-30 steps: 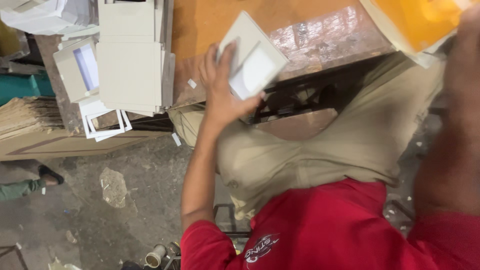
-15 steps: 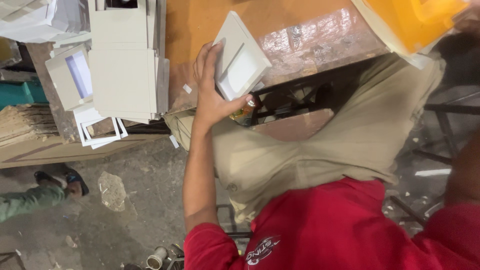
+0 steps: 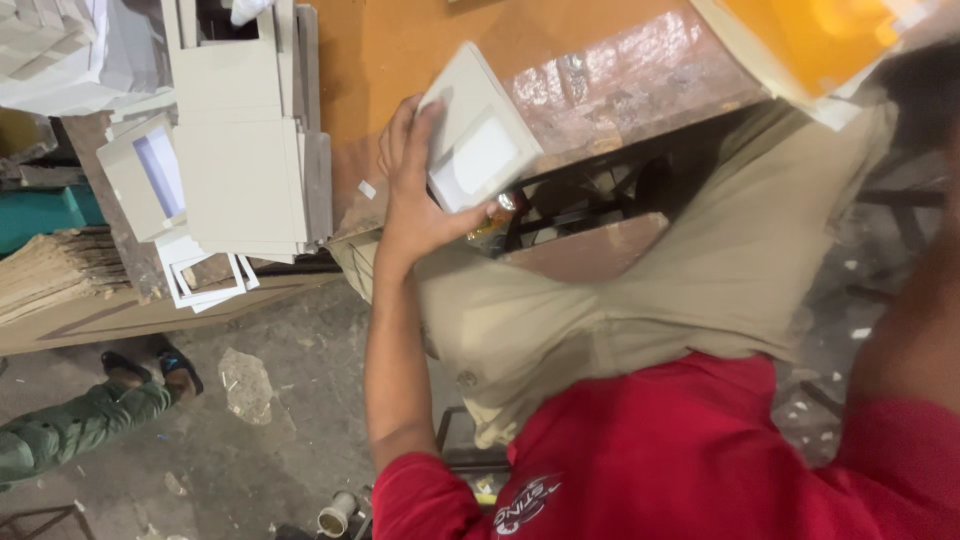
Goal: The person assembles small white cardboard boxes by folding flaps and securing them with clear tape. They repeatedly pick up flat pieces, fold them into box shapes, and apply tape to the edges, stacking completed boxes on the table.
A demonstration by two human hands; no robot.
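My left hand (image 3: 415, 190) grips a flat grey cardboard piece with a white window (image 3: 478, 132). It holds the piece tilted over the edge of an orange tabletop (image 3: 440, 40), with fingers behind it and the thumb under its lower edge. My lap in khaki trousers (image 3: 640, 290) lies below the table edge. My right forearm (image 3: 915, 310) is a blur along the right edge and its hand is out of sight. A yellow-faced board (image 3: 810, 40) juts in at the top right.
A stack of grey cardboard pieces (image 3: 240, 150) lies on the table's left part, with white frames (image 3: 205, 278) beneath it. Brown cardboard sheets (image 3: 50, 285) lie further left. Another person's leg in green trousers and sandals (image 3: 85, 420) rests on the dirty floor.
My left hand has turned the windowed cardboard piece so its white window faces me more, and it sits a little further over the table. The other person's leg has come into view at the lower left.
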